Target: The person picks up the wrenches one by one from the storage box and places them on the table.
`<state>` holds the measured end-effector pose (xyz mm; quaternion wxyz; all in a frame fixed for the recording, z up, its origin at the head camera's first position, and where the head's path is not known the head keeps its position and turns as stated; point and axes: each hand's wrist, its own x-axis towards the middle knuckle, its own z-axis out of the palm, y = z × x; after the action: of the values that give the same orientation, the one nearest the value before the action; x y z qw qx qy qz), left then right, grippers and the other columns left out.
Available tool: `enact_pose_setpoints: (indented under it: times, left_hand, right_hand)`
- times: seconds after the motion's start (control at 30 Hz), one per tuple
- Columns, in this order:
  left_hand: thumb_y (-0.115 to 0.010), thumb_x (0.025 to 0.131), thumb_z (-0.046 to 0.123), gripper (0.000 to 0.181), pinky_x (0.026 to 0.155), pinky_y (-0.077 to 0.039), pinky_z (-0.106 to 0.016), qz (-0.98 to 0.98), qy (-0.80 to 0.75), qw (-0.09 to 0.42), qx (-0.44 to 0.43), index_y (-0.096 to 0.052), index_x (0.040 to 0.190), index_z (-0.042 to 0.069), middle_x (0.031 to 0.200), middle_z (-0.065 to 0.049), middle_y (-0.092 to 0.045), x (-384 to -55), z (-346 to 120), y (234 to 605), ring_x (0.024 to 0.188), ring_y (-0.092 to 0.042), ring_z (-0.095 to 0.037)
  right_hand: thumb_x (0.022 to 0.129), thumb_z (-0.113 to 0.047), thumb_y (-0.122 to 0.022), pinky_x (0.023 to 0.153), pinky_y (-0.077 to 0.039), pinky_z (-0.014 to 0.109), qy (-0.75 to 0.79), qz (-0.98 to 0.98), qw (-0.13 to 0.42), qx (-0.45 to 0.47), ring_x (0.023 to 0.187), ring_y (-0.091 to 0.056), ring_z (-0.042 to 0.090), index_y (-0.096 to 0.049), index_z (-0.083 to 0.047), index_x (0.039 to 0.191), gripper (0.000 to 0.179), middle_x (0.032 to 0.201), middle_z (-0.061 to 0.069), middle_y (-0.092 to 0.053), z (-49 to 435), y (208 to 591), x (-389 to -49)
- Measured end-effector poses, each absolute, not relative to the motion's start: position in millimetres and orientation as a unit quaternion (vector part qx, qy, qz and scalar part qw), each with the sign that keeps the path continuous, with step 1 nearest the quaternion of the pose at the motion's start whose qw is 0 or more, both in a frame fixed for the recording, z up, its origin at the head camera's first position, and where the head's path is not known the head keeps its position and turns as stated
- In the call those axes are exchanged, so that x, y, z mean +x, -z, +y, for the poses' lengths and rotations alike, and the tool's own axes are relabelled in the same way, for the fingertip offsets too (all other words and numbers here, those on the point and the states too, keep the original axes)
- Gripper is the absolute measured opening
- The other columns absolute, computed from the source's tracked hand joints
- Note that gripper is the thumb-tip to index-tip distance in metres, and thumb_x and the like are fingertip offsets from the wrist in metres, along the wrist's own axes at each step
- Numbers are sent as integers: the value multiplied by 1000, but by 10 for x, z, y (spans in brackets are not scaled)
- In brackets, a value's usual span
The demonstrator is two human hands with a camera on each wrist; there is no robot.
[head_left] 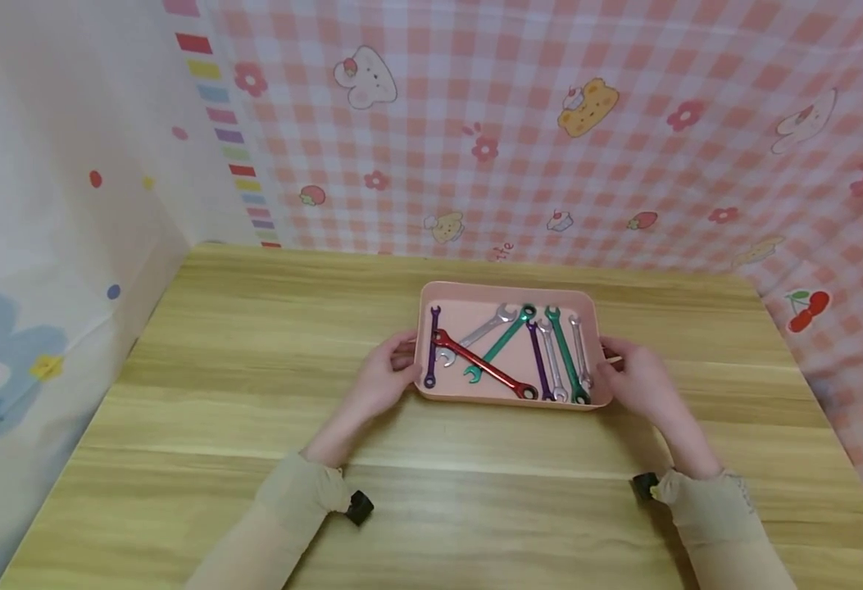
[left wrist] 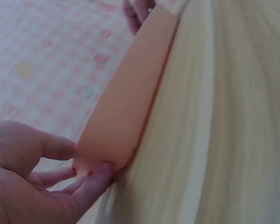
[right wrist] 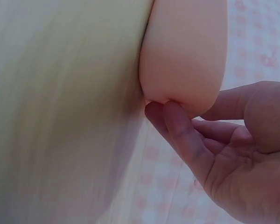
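Note:
A shallow pink tray [head_left: 475, 400] sits toward the back of the table, with several combination wrenches lying in it. A long red wrench [head_left: 484, 364] slants across the left part, over a purple wrench [head_left: 432, 348] and near a silver wrench [head_left: 479, 332] and a green wrench [head_left: 501, 342]. More purple, silver and green wrenches [head_left: 566, 352] lie side by side at the right. My left hand [head_left: 381, 381] holds the tray's left end, thumb at the wall and fingers low at the corner. Opposite it, my right hand [head_left: 641, 381] grips the right end; some fingertips are hidden.
The wood-grain table [head_left: 254, 328] extends around the tray. A pink checked cloth [head_left: 416, 156] with cartoon prints hangs along its back edge, and a white printed cloth [head_left: 40, 205] hangs at the left. Black wrist devices [head_left: 360, 508] are on both forearms.

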<state>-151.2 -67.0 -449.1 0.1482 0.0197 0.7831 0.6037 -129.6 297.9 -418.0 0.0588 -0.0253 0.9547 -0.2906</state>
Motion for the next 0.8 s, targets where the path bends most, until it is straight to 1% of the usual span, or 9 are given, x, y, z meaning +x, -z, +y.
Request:
enact_pose_setpoints:
  times: [0.1, 0.2, 0.37, 0.5, 0.63, 0.8]
  left_hand:
    - [-56, 98, -8, 59, 96, -63, -42, 786, -600, 148, 15, -43, 155, -6, 148, -34, -55, -1516, -842, 4469, 132, -61, -48]
    - [-56, 97, -7, 58, 98, -63, -43, 800, -584, 139, 6, -44, 154, -7, 148, -34, -55, -1533, -983, 4449, 133, -61, -49]
    - [-58, 102, 0, 50, 106, -58, -46, 812, -572, 111, -14, -49, 151, -6, 147, -32, -57, -1575, -1154, 4430, 134, -61, -47]
    - [-59, 103, 2, 48, 112, -55, -49, 816, -570, 96, -22, -50, 150, -6, 148, -31, -57, -1610, -1271, 4446, 135, -61, -46]
    - [-60, 103, 2, 49, 113, -53, -49, 821, -561, 103, -27, -50, 150, -4, 151, -30, -56, -1636, -1343, 4459, 137, -60, -45]
    - [-59, 104, 2, 50, 115, -52, -50, 827, -550, 113, -26, -49, 152, -3, 154, -28, -54, -1659, -1376, 4425, 138, -59, -44]
  right_hand:
    - [102, -7, -57, 82, -64, 49, 298, 952, 67, -25, 101, -73, 40, -54, 14, 143, 46, 124, 34, -69, 2800, 4173, -1324]
    - [103, -8, -57, 85, -64, 48, 303, 950, 76, -28, 103, -72, 39, -54, 12, 145, 47, 125, 33, -69, 2653, 4171, -1358]
    - [104, -9, -56, 88, -64, 48, 302, 949, 89, -32, 106, -72, 37, -54, 9, 146, 46, 127, 29, -70, 2458, 4155, -1420]
    - [104, -9, -57, 86, -65, 46, 310, 945, 93, -42, 104, -73, 36, -56, 8, 144, 44, 125, 28, -71, 2340, 4161, -1446]
    - [103, -8, -59, 86, -65, 46, 319, 942, 87, -48, 103, -73, 36, -56, 8, 145, 44, 123, 29, -72, 2299, 4195, -1419]
    - [104, -9, -59, 88, -65, 47, 323, 942, 83, -49, 107, -73, 38, -52, 9, 148, 48, 126, 29, -71, 2307, 4223, -1421]
